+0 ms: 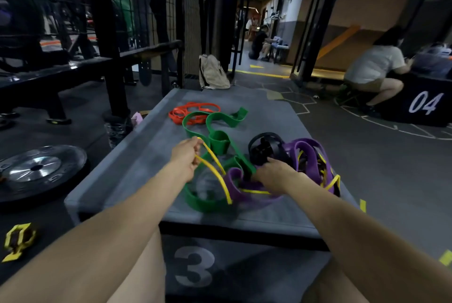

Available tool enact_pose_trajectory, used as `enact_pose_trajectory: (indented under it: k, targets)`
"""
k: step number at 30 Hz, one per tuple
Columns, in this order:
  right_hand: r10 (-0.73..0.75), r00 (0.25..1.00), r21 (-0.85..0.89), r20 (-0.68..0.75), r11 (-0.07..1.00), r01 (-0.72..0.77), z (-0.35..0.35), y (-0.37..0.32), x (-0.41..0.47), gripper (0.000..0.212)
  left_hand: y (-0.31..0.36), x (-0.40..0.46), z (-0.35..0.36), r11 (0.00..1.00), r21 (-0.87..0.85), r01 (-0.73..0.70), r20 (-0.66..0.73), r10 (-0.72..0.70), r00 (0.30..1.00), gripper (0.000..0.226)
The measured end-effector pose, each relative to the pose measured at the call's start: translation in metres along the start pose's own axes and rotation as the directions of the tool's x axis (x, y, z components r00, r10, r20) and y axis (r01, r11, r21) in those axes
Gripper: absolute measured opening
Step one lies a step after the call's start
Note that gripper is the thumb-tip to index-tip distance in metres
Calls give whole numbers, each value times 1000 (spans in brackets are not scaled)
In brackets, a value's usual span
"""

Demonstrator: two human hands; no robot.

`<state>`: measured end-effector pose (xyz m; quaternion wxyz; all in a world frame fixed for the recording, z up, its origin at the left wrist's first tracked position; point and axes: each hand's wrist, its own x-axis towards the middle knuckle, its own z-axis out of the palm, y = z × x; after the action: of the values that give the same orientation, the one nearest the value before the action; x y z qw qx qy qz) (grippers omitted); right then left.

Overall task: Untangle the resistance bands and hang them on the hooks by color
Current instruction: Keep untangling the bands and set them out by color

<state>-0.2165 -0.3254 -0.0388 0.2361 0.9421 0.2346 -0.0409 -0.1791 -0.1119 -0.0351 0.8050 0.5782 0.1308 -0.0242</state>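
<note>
My left hand (pixel 187 159) pinches a thin yellow band (pixel 215 173) between curled fingers, lifting it off the grey padded box (pixel 137 155) that carries the whole tangle; the band arcs from my grip down to the near right, crossing over a wide green band (pixel 208 202). My right hand (pixel 274 175) is pressed down into the middle of the knot, fingers curled into the purple band (pixel 234 185) where it meets the green one, though I cannot tell exactly which strand they hold. Just to the far right of that hand sits a black band (pixel 266 146) coiled upright, touching more purple loops (pixel 308 155) threaded with further yellow strands. The green band snakes away toward the far end of the box, where a heap of red bands (pixel 193 110) lies apart from the knot, touched only by green. A weight plate (pixel 36 168) lies on the floor to the left, and a beige backpack (pixel 212 72) stands beyond the box's far edge.
</note>
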Motion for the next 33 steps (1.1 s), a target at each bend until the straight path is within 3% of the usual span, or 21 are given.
enact_pose_trajectory:
  k: [2,4,7,8,10,12,13,15,17,19,21,23,25,26,29,30,31,33]
  targets:
    - [-12,1000,-30,20,999,13,12,5,0,44,-5,12,-7,989,147,-20,-41,26,999,32]
    - [26,1000,77,-1,997,-26,18,10,0,43,-15,19,-3,949,311,-53,38,44,998,30]
    - [10,999,331,53,943,-27,18,6,2,31,-26,20,11,961,275,-31,116,-1,993,28]
    - [-6,995,385,102,922,-34,19,2,2,40,-29,21,13,964,266,-31,133,-5,991,28]
    - [4,981,396,195,915,-82,24,-3,1,81,-34,26,15,926,371,-67,149,13,989,23]
    - [54,985,332,166,937,-107,32,-7,-1,105,-43,31,10,704,689,-175,123,123,985,14]
    - [86,990,316,112,941,-118,37,-9,-3,104,-51,32,5,546,812,-208,113,204,972,25]
    - [176,984,359,-38,921,-151,47,-17,-4,86,-64,25,-3,309,905,-293,157,398,904,37]
    - [280,945,443,-167,878,-181,55,-23,-2,61,-69,15,-3,172,859,-482,327,540,776,26]
    - [393,892,541,-222,811,-222,55,-23,3,41,-71,11,0,143,735,-663,520,509,686,28]
    - [545,813,658,-207,692,-296,51,-16,11,31,-71,0,2,122,666,-736,663,355,659,43]
    - [661,740,749,-124,552,-368,48,-5,17,32,-74,-6,0,-28,707,-707,699,179,692,58]
    - [680,729,760,-79,514,-397,49,4,20,33,-80,-3,-5,-156,741,-653,671,156,725,61]
    - [657,751,743,-69,536,-400,49,6,20,33,-79,-2,-5,-98,760,-643,648,196,736,50]
    - [573,812,730,-114,603,-323,44,3,20,26,-63,12,0,501,660,-560,458,323,829,8]
    - [549,823,754,-150,602,-264,41,1,21,22,-58,19,-1,638,583,-502,368,344,864,12]
    - [522,835,778,-175,593,-208,39,-1,21,23,-53,27,-4,715,534,-451,282,352,893,14]
    - [430,884,793,-182,596,-126,35,-5,21,34,-49,40,-14,711,608,-354,138,344,929,15]
